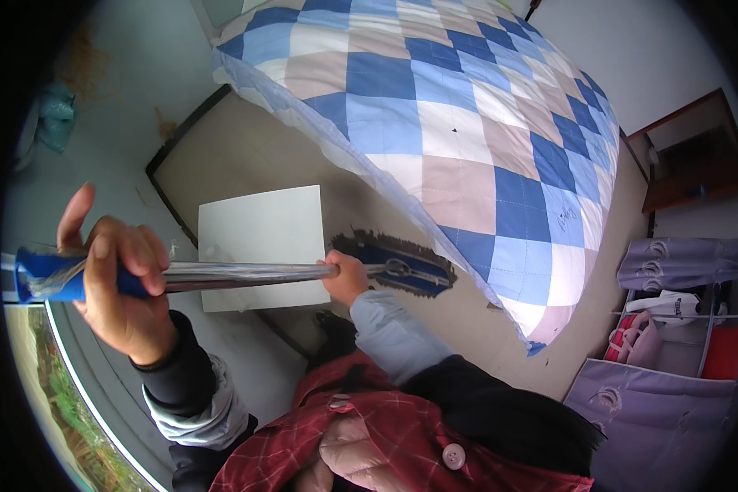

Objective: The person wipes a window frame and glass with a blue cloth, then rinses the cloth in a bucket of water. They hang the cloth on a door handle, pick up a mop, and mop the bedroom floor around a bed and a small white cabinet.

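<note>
My left hand (123, 270) is wrapped around the blue grip (67, 280) at the top end of a mop's metal pole (252, 272), with one finger sticking out. Lower on the same pole, my right hand (346, 277) is closed around the shaft. The flat mop head (409, 270), a blue plate with a dark shaggy fringe, lies on the floor (221, 141) beside the hanging edge of a checked bedspread (443, 135). Part of the fringe is close to that hem; whether it goes under the cloth I cannot tell.
A white box-like piece (261, 215) stands behind the pole by the wall. At right are a fabric-covered shelf (664, 400) holding a pink bag (642, 344), and a dark-framed mirror-like panel (695, 154). A window (67, 393) is at lower left. A teal plastic bag (55, 117) hangs on the left wall.
</note>
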`<action>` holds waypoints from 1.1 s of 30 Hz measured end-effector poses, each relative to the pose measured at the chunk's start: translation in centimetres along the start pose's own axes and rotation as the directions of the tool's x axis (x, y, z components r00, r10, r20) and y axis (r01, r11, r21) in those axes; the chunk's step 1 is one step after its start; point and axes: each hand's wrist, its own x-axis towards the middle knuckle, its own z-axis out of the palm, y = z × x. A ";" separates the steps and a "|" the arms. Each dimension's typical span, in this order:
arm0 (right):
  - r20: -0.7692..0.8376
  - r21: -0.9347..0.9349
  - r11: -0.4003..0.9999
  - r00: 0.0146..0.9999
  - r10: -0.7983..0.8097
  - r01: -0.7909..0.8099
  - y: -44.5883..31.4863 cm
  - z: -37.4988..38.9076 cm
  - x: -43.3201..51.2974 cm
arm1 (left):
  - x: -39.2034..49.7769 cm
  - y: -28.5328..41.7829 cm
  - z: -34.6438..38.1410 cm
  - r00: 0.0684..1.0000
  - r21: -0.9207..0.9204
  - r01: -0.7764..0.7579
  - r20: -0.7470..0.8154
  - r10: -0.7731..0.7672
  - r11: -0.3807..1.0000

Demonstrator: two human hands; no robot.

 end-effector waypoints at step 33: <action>-0.539 -0.413 0.232 0.442 0.717 -0.881 36.6 -47.9 -16.4 | -24.1 -18.3 -9.4 0.193 0.317 0.941 -0.204 -0.960 0.122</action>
